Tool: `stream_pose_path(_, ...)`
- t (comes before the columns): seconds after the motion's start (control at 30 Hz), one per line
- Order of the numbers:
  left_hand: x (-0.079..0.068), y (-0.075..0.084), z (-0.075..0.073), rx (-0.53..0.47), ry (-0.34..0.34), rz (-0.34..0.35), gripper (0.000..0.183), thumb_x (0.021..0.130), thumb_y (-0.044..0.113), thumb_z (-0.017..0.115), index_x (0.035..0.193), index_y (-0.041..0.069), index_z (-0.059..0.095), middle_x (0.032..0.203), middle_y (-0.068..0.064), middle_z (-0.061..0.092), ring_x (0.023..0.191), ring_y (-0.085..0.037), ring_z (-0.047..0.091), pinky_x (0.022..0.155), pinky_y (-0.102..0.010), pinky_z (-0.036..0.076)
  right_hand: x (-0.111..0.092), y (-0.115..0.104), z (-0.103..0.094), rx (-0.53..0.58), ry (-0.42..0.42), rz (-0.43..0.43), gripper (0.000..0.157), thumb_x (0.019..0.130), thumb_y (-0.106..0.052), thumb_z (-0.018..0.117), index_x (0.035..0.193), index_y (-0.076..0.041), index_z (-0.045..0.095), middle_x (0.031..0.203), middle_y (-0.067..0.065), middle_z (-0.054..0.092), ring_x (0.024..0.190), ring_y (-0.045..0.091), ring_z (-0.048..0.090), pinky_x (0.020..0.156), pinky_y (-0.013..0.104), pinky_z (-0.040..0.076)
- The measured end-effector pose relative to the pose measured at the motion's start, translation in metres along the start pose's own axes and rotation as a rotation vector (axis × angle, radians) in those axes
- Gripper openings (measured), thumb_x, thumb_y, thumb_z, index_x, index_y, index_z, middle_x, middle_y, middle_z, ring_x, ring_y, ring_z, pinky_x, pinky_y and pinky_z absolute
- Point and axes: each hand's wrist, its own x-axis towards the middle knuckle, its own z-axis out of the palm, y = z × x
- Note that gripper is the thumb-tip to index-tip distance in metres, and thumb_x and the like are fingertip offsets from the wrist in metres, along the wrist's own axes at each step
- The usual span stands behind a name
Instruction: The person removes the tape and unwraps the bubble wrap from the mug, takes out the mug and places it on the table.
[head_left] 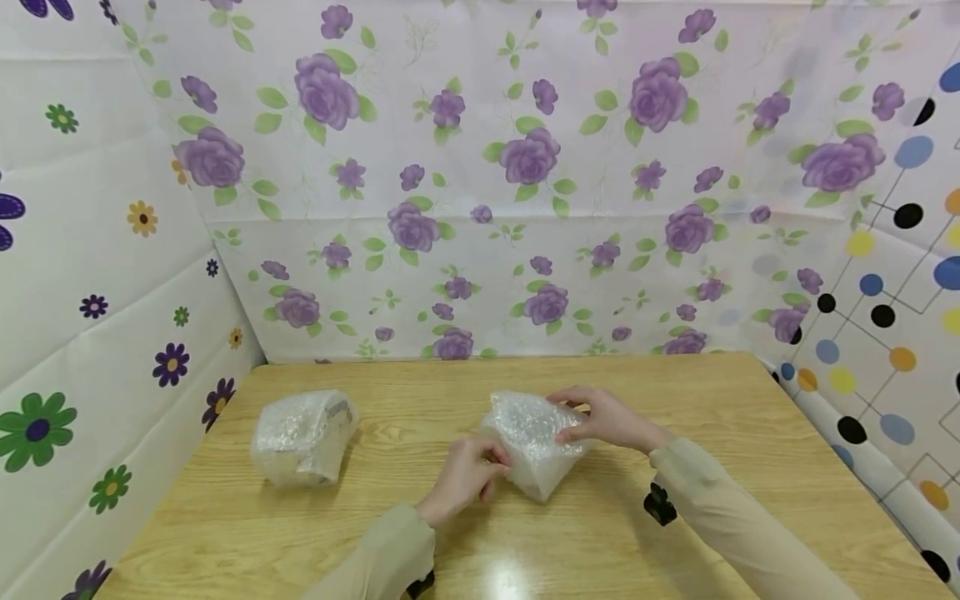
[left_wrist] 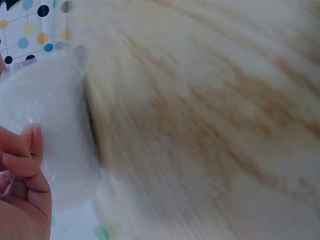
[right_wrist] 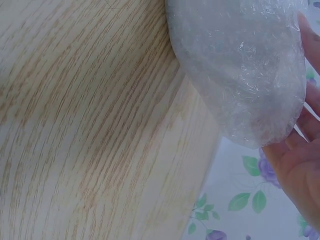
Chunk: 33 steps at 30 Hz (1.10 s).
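A bubble-wrapped bundle lies near the middle of the wooden table, one corner pointing toward the near edge. What is inside the wrap is hidden. At the bundle's left side, my left hand has curled fingers and pinches the edge of the bubble wrap. In the left wrist view its fingertips overlap the pale wrap. My right hand holds the bundle from the right, thumb on the near side and fingers over the far side. In the right wrist view, its fingers lie along the edge of the clear plastic.
A second bubble-wrapped bundle, with some printing showing through, sits on the left part of the table. Flowered cloth hangs behind the table, with patterned cloth at both sides.
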Motion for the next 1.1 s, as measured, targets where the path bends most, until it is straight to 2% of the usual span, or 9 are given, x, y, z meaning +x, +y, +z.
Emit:
stream_pose_path(0.17,0.000,0.004,0.000,-0.034,-0.004,-0.036,0.005,0.078,-0.005,0.066,0.076,-0.002,0.063,0.059,-0.012,0.058,0.032,-0.016,0.043,0.032,-0.032,0.041,0.001,0.000,-0.001,0.022,-0.005,-0.013,0.065,0.074,-0.031,0.074,0.126,-0.001,0.050,0.124,0.010,0.050,0.105,0.025,0.047,0.086,0.043,0.042)
stream_pose_path(0.27,-0.001,0.006,-0.001,-0.019,-0.012,-0.045,0.006,0.078,-0.005,0.066,0.075,-0.001,0.063,0.062,-0.012,0.060,0.033,-0.020,0.046,0.035,-0.039,0.044,0.001,-0.001,-0.002,0.025,-0.007,-0.015,0.065,0.074,-0.030,0.074,0.127,-0.001,0.049,0.124,0.010,0.050,0.105,0.025,0.047,0.087,0.043,0.042)
stream_pose_path(0.33,-0.002,0.006,-0.002,0.006,-0.014,-0.041,0.006,0.078,-0.006,0.066,0.075,-0.001,0.063,0.064,-0.012,0.060,0.033,-0.017,0.046,0.035,-0.040,0.045,0.000,-0.006,-0.001,0.033,-0.007,-0.016,0.064,0.074,-0.027,0.074,0.127,0.000,0.049,0.124,0.012,0.050,0.105,0.026,0.047,0.087,0.044,0.041)
stream_pose_path(0.4,-0.004,0.016,-0.005,0.019,-0.023,-0.045,0.006,0.077,-0.008,0.065,0.075,-0.004,0.062,0.063,-0.012,0.059,0.032,-0.014,0.044,0.036,-0.041,0.045,-0.001,-0.017,-0.003,0.042,-0.011,-0.015,0.062,0.075,-0.022,0.074,0.126,0.003,0.048,0.124,0.015,0.049,0.105,0.029,0.047,0.087,0.045,0.041)
stream_pose_path(0.57,-0.004,0.012,-0.011,0.010,-0.073,-0.080,0.007,0.077,-0.003,0.068,0.073,-0.002,0.062,0.063,-0.016,0.060,0.033,-0.012,0.042,0.036,-0.043,0.043,-0.001,-0.016,-0.001,0.039,-0.013,-0.026,0.062,0.075,-0.021,0.074,0.126,0.004,0.048,0.123,0.016,0.049,0.106,0.030,0.047,0.087,0.046,0.040)
stream_pose_path(0.63,-0.001,0.002,-0.011,0.012,-0.083,-0.091,0.008,0.076,-0.001,0.069,0.072,0.001,0.063,0.064,-0.017,0.061,0.033,-0.012,0.043,0.035,-0.042,0.042,0.000,-0.006,0.002,0.030,-0.010,-0.033,0.063,0.075,-0.026,0.074,0.126,0.001,0.049,0.123,0.012,0.050,0.105,0.027,0.047,0.087,0.045,0.041)
stream_pose_path(0.83,-0.001,0.004,-0.013,0.017,-0.098,-0.103,0.009,0.075,-0.002,0.070,0.070,0.003,0.063,0.064,-0.018,0.061,0.033,-0.011,0.043,0.037,-0.046,0.043,0.000,-0.001,0.002,0.028,-0.005,-0.038,0.064,0.074,-0.029,0.074,0.126,0.000,0.050,0.123,0.011,0.051,0.105,0.026,0.047,0.087,0.043,0.042)
stream_pose_path(1.1,-0.001,0.008,-0.024,-0.011,-0.166,-0.135,0.005,0.075,0.000,0.071,0.074,0.000,0.067,0.066,-0.016,0.062,0.036,-0.011,0.043,0.037,-0.038,0.042,-0.001,-0.002,0.000,0.015,-0.001,-0.023,0.065,0.073,-0.031,0.074,0.126,-0.002,0.050,0.123,0.011,0.050,0.105,0.025,0.048,0.086,0.041,0.043)
